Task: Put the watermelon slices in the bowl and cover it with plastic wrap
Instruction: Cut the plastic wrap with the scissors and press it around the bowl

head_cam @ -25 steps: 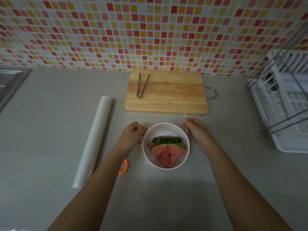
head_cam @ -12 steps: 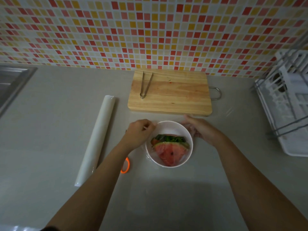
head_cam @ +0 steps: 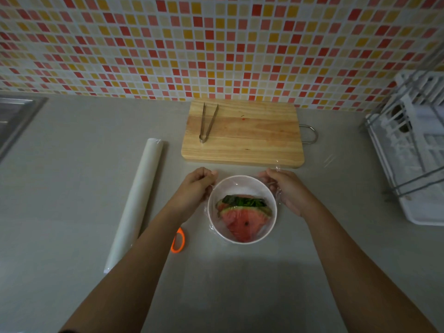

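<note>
On a grey kitchen counter (head_cam: 72,188) before mosaic tiles, watermelon slices (head_cam: 243,217) are seen inside the white bowl (head_cam: 216,227). Plastic wrap (head_cam: 276,188) is pinched at the rim by left hand (head_cam: 194,188) and right hand (head_cam: 288,191). Uneven pulling could tear the film or tip the bowl.

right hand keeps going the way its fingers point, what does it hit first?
Probably the near edge of the wooden cutting board: the right hand, beside the bowl, points up and slightly left toward it. Depth is unclear from one view.

Cutting board (head_cam: 242,135) close behind bowl (head_cam: 242,181); front clear.
</note>
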Demonstrator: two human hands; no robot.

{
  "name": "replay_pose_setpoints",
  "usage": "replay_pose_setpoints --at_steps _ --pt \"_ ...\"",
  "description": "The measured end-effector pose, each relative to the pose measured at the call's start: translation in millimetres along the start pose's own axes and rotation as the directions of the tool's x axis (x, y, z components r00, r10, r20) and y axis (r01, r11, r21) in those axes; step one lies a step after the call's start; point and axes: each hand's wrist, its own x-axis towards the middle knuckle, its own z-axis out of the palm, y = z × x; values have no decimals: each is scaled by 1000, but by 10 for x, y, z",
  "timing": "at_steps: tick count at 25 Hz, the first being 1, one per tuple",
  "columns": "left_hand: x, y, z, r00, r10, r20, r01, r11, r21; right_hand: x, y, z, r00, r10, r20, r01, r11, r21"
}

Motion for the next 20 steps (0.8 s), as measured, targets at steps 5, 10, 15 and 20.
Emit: replay_pose_setpoints --at_steps 5,10,15,20 --pt "-15 108 -60 998 58 -27 -42 911 411 -14 -64 -41 996 19 91 -1 981 -195" --pt "-50 182 -86 987 160 20 -139 781 609 9 -43 -18 996 -88 19 90 987 -130" --pt "-65 130 -10 994 103 -32 -69 839 540 -14 -3 25 996 -82 28 84 993 -85" --pt "-23 131 53 987 158 -25 -110 784 610 -58 -28 61 994 -81 77 88 992 -86"
